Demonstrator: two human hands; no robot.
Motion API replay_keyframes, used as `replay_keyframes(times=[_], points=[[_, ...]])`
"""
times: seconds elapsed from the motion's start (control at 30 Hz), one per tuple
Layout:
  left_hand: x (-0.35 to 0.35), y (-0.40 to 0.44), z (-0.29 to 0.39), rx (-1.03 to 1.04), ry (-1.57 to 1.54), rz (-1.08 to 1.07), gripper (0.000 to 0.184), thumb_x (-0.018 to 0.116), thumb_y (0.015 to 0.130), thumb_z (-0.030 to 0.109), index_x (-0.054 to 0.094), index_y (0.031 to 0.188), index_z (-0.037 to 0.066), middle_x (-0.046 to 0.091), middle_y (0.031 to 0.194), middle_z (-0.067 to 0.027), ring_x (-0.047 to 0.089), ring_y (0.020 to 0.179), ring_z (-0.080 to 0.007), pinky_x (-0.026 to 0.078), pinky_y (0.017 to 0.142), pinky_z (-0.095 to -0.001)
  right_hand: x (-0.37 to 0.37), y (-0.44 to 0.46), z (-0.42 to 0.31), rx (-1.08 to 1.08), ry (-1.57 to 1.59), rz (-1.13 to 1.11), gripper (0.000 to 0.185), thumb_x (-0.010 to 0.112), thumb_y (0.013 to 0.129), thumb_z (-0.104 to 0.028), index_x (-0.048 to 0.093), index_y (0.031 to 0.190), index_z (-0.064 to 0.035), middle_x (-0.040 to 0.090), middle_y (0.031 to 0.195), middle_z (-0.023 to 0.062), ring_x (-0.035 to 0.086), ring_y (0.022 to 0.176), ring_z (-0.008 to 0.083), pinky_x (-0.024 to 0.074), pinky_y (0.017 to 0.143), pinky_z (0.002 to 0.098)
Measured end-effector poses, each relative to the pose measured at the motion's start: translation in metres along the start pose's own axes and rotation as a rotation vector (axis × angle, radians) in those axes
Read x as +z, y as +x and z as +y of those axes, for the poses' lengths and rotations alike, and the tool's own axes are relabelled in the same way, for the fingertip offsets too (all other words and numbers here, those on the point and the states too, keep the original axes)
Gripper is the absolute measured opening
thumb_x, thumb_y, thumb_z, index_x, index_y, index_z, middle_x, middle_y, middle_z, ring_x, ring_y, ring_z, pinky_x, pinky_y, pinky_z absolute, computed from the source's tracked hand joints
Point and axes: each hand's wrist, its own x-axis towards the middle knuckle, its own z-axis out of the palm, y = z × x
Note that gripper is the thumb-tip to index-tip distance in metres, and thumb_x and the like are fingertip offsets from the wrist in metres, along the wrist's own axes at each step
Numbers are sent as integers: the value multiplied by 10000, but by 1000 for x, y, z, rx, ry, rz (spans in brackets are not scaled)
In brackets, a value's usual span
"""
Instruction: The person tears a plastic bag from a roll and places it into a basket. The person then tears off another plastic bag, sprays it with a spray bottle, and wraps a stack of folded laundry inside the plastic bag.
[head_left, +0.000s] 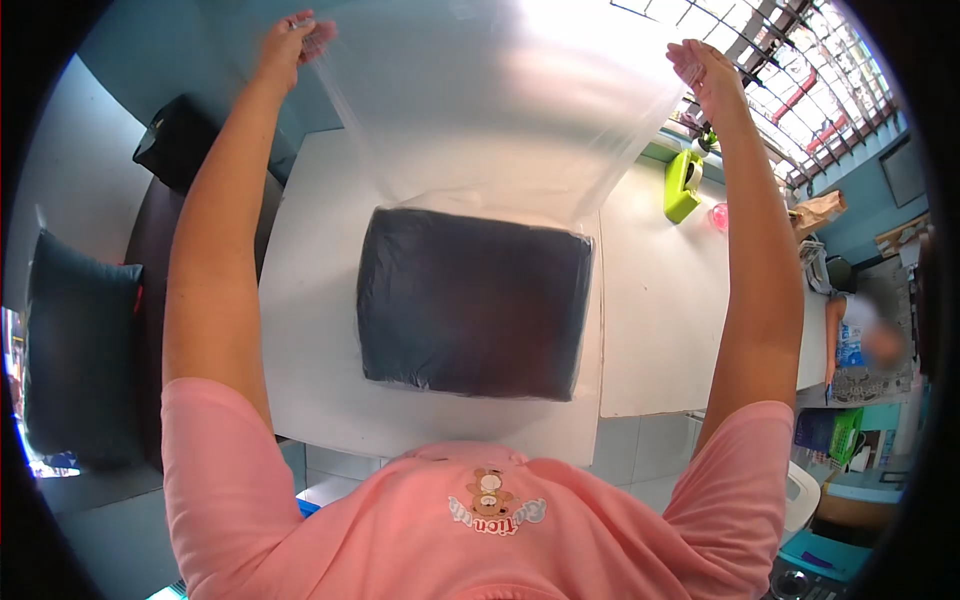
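Observation:
A dark, box-shaped bundle (475,300) lies flat on the white table in front of me, its surface smooth with a few wrinkles at the edges. Clear plastic (610,180), which looks like a large bag, covers the bundle and stretches up from its far side. My left hand (298,42) grips one corner of the plastic, raised at the upper left. At the upper right, my right hand (706,72) is closed on the opposite corner. Both arms are stretched out wide, and the plastic spans between them.
On the white table (650,350), a lime-green tape dispenser (683,187) stands at the far right by the barred window (800,80). A dark cushion (80,345) and a black object (175,142) are at the left. Another person (860,330) is farther right.

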Motion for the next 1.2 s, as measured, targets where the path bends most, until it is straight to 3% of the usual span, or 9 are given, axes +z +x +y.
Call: replay_keyframes(times=[0.4, 0.47, 0.53, 0.6, 0.67, 0.93, 1.03, 1.13, 1.2], points=[[-59, -137, -11, 1, -8, -96, 284, 491, 816, 189, 486, 1074, 72, 573, 937, -52, 526, 914, -108, 375, 803, -230, 23, -156, -14, -15, -71, 102, 208, 520, 806, -156, 536, 922, 16, 593, 871, 112, 567, 832, 176, 422, 796, 264], [-68, -187, -5, 39, 134, -52, 228, 483, 817, 166, 527, 1005, 45, 576, 906, -64, 527, 901, -129, 365, 835, -244, 6, -200, -8, -118, -356, 50, 195, 514, 805, -160, 560, 882, 14, 587, 891, 105, 549, 879, 169, 401, 832, 267], [-86, -236, -11, 31, 285, -142, 175, 450, 831, 122, 541, 941, 21, 580, 893, -71, 525, 904, -141, 358, 856, -260, 22, -260, -20, -8, -486, 111, 192, 496, 811, -155, 574, 854, 15, 575, 918, 105, 533, 914, 172, 393, 850, 290], [-97, -285, -31, -60, 307, -172, 149, 429, 848, 108, 541, 878, 15, 583, 896, -79, 522, 910, -138, 354, 867, -266, 14, -313, -4, -63, -445, -30, 81, 513, 769, -25, 566, 830, -20, 569, 923, 123, 526, 938, 207, 430, 810, 308], [-106, -327, -65, -201, 138, -142, 141, 435, 854, 125, 532, 837, 24, 582, 922, -78, 513, 928, -139, 349, 879, -272, 9, -357, 17, -228, -860, -51, 181, 602, 615, 102, 573, 732, -32, 547, 950, 104, 495, 978, 225, 474, 712, 292], [-78, -418, -190, -326, 14, -106, 79, 440, 846, 82, 515, 841, 55, 558, 999, -75, 488, 975, -136, 349, 872, -243, 11, -457, 133, -272, -1048, -71, 114, 584, 661, 25, 577, 761, -28, 578, 902, 74, 526, 884, 237, 447, 727, 315], [-62, -428, -201, -412, 287, -104, 116, 403, 845, 43, 515, 864, 22, 571, 986, -71, 495, 970, -140, 357, 857, -231, 22, -462, 158, -258, -1009, -76, 165, 559, 693, 47, 569, 848, -9, 562, 932, 109, 539, 853, 248, 457, 716, 295], [-45, -433, -196, -288, 412, -110, 204, 420, 795, -18, 485, 987, 11, 528, 1071, -92, 484, 1008, -186, 375, 850, -260, 24, -466, 177, -287, -1077, -39, 187, 545, 690, 34, 554, 873, -7, 558, 949, 104, 549, 874, 248, 467, 700, 289], [-36, -441, -190, 45, 675, -182, 436, 479, 720, -62, 387, 1136, 31, 433, 1181, -109, 408, 1094, -257, 350, 897, -302, 24, -469, 182, -282, -1105, -8, 207, 557, 680, 34, 550, 883, -8, 554, 960, 100, 549, 884, 246, 468, 705, 284]])
